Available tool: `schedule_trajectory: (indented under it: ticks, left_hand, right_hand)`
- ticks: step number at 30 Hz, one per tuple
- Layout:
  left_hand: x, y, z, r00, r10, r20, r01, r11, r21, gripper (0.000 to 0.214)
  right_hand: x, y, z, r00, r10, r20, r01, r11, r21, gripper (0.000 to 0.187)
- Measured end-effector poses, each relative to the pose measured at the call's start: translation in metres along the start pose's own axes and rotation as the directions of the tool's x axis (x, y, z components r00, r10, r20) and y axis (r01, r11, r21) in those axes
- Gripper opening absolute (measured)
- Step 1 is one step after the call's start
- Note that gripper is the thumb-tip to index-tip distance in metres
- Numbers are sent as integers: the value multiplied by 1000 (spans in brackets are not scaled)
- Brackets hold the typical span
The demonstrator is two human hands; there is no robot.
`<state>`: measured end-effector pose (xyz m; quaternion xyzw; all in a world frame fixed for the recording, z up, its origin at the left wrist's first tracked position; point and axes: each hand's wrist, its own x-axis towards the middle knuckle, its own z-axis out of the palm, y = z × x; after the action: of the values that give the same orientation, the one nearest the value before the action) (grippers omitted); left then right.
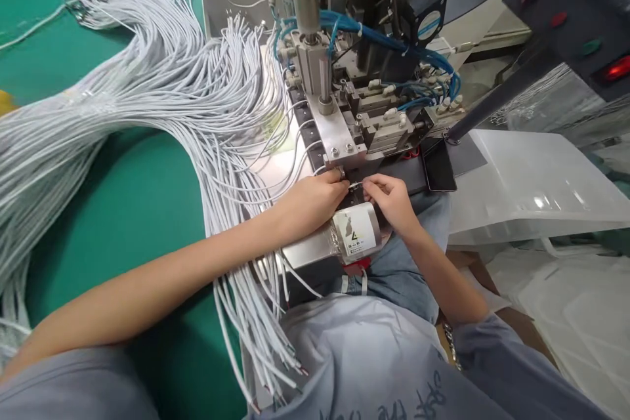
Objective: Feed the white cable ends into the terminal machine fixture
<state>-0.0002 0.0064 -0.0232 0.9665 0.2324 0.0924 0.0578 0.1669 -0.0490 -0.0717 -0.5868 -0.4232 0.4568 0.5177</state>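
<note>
My left hand is closed on a white cable at the front of the bench machine, its fingertips near a slot in the dark feed track. Facing it, my right hand pinches the thin wire end of that cable. Several more white cables lie across the dark track behind my left hand. A large bundle of white cables spreads over the table to the left, and some stripped ends hang toward my lap. Below my hands sits a clear-wrapped box with a white label.
The green table mat lies under the bundle. Blue air hoses run over the machine. A control box with coloured buttons stands on a post at the right, above a translucent plastic chute. A black phone-like slab leans near the post.
</note>
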Motion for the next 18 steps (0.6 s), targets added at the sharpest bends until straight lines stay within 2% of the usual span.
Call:
schedule_trajectory:
  ticks: [4,8,13,18]
  left_hand:
    - [-1,2,-5,996,-32,88,34,999,-23,28]
    - [-3,3,-7,989,-81,122,85,996,-33,31]
    - [-4,1,-8,977,-50,208,56,998,-21,35]
    - [-4,1,-9,974,-29,226,12,997,74,36]
  right_hand:
    - [3,-3,2,996,63,57,-64,998,12,18]
    - [6,-7,0,992,61,107,-59,998,-21,18]
    - [8,-9,-1,988,63,143,-54,996,-67,18]
    - [11,-6,-1,980,64,189,-54,997,-55,21]
